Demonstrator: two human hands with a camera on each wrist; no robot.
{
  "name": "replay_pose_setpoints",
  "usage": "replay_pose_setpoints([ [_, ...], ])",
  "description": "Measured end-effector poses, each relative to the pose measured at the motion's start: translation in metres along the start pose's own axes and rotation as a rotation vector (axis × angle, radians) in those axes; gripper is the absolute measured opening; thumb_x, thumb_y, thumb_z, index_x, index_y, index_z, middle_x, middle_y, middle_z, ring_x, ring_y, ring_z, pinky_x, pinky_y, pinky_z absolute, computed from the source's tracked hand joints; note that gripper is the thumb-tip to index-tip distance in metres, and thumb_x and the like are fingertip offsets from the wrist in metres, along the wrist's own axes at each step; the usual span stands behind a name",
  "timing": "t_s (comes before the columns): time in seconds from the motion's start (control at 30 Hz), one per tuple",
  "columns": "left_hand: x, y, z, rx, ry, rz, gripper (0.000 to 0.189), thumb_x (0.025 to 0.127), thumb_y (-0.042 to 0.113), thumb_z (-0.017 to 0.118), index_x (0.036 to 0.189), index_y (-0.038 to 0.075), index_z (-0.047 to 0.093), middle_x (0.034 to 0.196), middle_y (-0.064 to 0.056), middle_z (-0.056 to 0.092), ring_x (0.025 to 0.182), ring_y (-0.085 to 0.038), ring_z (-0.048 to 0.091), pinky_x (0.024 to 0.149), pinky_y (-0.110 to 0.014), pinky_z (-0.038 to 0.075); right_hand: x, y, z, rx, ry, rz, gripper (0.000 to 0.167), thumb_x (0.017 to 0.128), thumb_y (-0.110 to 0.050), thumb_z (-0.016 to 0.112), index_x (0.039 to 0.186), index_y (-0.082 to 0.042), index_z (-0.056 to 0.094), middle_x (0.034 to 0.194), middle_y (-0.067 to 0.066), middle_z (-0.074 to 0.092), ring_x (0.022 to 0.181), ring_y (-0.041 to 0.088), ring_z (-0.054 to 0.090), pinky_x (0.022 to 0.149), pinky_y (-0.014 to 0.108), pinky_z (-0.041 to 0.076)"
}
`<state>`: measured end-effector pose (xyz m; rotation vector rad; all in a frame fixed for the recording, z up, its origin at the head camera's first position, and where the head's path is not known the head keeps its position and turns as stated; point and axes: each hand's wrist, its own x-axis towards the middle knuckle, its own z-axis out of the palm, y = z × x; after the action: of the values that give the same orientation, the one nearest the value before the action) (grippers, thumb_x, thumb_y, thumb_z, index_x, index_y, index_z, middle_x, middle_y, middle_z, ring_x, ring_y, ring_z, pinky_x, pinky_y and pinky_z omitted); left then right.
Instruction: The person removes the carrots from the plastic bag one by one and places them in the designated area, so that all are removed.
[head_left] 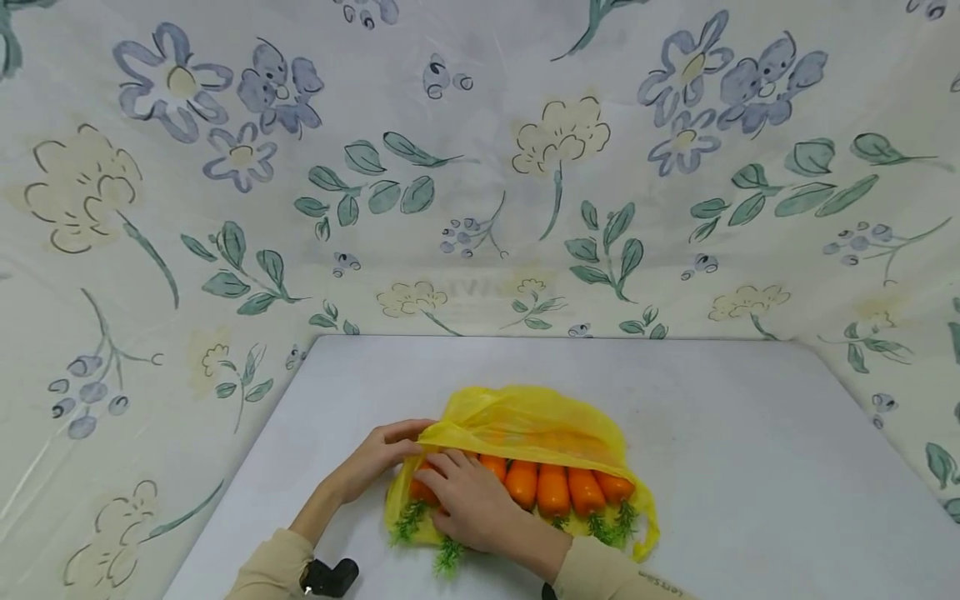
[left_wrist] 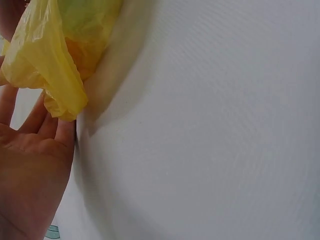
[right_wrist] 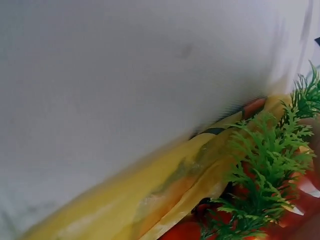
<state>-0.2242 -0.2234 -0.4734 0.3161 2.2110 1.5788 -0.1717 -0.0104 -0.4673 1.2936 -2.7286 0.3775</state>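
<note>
Head view, far left: slanting edge of white table (head_left: 341,375) met by floral sheet (head_left: 240,167); modest room left of the hands.
Left hand (head_left: 378,458): half open, fingers mostly extended; left mouth edge of bag pinched with thumb.
Yellow bag (head_left: 540,404): laid mid-table, mouth turned toward the person; upper film slightly raised, lower film spread under carrots.
Right hand (head_left: 476,500): laid over leftmost carrots, fingers spread and a bit bent; right wrist view is dim, so whether a carrot is gripped cannot be told.
Carrots (head_left: 552,490): lined side by side in bag mouth, leafy tops (head_left: 448,557) pointed at the person.
Progress: judged partway; far ends covered by upper film, near ends and tops left uncovered.
Far right: bag handle (head_left: 643,552) looped just beside last carrot; wide room on table beyond. Back edge well apart from bag; near edge not shown, space there taken by forearms.
</note>
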Motion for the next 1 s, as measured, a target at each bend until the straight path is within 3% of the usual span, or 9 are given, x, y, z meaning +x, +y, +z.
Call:
replay_pose_setpoints([
  [0.2, -0.0008, 0.0006, 0.0013, 0.002, 0.014, -0.011, 0.048, 0.099, 0.027, 0.054, 0.144, 0.010, 0.052, 0.149, -0.013, 0.048, 0.137, -0.034, 0.043, 0.114, -0.056, 0.032, 0.0048, -0.0017, 0.0000, -0.090, 0.068, -0.013, 0.036, 0.092, -0.023, 0.068, 0.127, -0.019, 0.062, 0.125, -0.002, 0.058, 0.117, 0.016, 0.052, 0.099, 0.028, 0.048],
  [0.43, -0.0022, 0.0027, 0.0001, 0.010, 0.032, -0.008, 0.046, 0.100, 0.026, 0.053, 0.143, 0.009, 0.053, 0.147, -0.013, 0.050, 0.136, -0.034, 0.044, 0.113, -0.056, 0.033, 0.0102, -0.0056, 0.0013, -0.174, 0.084, 0.001, 0.034, 0.093, -0.027, 0.068, 0.127, -0.021, 0.064, 0.128, -0.001, 0.057, 0.119, 0.018, 0.050, 0.103, 0.035, 0.045],
  [0.77, -0.0028, -0.0003, 0.0024, 0.012, 0.053, 0.013, 0.044, 0.099, 0.026, 0.053, 0.141, 0.009, 0.056, 0.145, -0.013, 0.052, 0.134, -0.033, 0.047, 0.113, -0.055, 0.034, 0.0067, -0.0047, 0.0001, -0.179, 0.102, -0.027, 0.033, 0.093, -0.027, 0.068, 0.126, -0.021, 0.064, 0.127, -0.003, 0.061, 0.118, 0.018, 0.053, 0.103, 0.034, 0.045],
  [1.0, -0.0047, -0.0001, 0.0064, -0.001, 0.071, -0.008, 0.045, 0.100, 0.025, 0.052, 0.141, 0.007, 0.055, 0.146, -0.014, 0.051, 0.134, -0.033, 0.047, 0.114, -0.052, 0.034, 0.0007, -0.0034, 0.0009, -0.198, 0.150, -0.073, 0.033, 0.092, -0.028, 0.069, 0.124, -0.020, 0.063, 0.123, -0.005, 0.063, 0.116, 0.015, 0.055, 0.100, 0.031, 0.047],
])
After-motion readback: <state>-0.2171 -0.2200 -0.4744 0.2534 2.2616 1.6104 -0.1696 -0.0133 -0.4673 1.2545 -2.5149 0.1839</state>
